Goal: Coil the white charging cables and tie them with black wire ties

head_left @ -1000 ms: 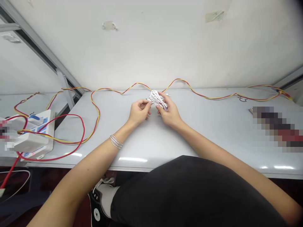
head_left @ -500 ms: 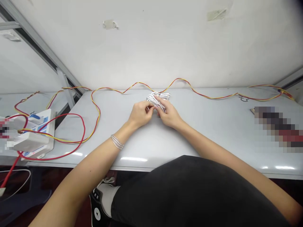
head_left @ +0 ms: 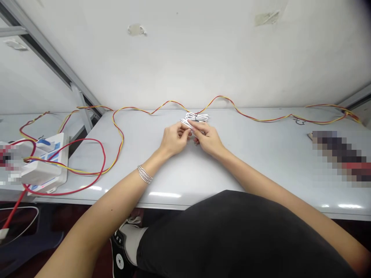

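My left hand (head_left: pixel 174 139) and my right hand (head_left: pixel 208 138) meet over the middle of the table. Between their fingertips they pinch a white cable coil (head_left: pixel 186 122), mostly covered by the fingers. Just behind them a second white cable bundle (head_left: pixel 201 117) lies on the table, with a thin black tie round its middle. Both hands are closed, thumbs against fingers. How the held coil is fastened is hidden.
A twisted red and yellow wire (head_left: pixel 255 120) runs along the table's back edge by the white wall. At left, a white power strip (head_left: pixel 62 170) holds plugs and red cables. Small black ties (head_left: pixel 299 121) lie at right, near a blurred-out object (head_left: pixel 339 152).
The held coil has tilted and less of it shows. My right fingers have shifted across it, and more of the tied bundle behind is visible.
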Motion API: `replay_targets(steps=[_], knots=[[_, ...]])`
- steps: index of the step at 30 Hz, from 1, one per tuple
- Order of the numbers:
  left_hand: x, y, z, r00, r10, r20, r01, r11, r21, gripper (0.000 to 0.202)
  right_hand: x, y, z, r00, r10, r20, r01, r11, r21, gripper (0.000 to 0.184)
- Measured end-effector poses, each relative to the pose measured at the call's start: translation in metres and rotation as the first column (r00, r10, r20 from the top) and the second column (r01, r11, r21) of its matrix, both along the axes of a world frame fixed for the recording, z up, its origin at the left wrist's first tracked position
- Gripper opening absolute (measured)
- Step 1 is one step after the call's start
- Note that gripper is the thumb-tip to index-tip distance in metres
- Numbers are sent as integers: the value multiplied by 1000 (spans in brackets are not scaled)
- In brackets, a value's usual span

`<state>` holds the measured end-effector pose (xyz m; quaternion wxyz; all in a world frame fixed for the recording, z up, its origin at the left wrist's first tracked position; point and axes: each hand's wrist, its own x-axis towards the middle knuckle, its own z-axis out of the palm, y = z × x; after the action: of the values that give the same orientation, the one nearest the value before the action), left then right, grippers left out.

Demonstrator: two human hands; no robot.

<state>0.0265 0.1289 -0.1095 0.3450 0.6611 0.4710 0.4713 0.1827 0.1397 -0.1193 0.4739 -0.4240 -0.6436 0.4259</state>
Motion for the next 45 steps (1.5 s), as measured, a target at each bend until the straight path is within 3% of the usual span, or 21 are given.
replay_targets(steps=[6,12,21,27,34,40,45], knots=[[4,2,-3,984,-7,180,36,987,-154,21,0,-1,0,998,-32,49,29,997,70,38],[8,4,-1,942,88,323,14,954,-301,26,0,-3,3,999,-21,44,20,999,25,40],[7,3,1,890,19,456,78,978,-193,30,-1,-3,7,996,-10,-89,2,996,-89,43],[7,1,4,864,43,501,40,987,-155,45,-3,-8,15,972,-42,-232,15,993,-116,39],[7,3,3,841,77,536,31,981,-190,63,-4,-11,17,937,-74,-340,36,993,-115,60],[6,4,2,858,-24,512,114,983,-145,45,-3,-9,16,959,-56,-277,12,987,-158,56],[4,4,3,882,-34,470,122,980,-156,40,-3,-11,19,963,-71,-260,13,976,-219,45]])
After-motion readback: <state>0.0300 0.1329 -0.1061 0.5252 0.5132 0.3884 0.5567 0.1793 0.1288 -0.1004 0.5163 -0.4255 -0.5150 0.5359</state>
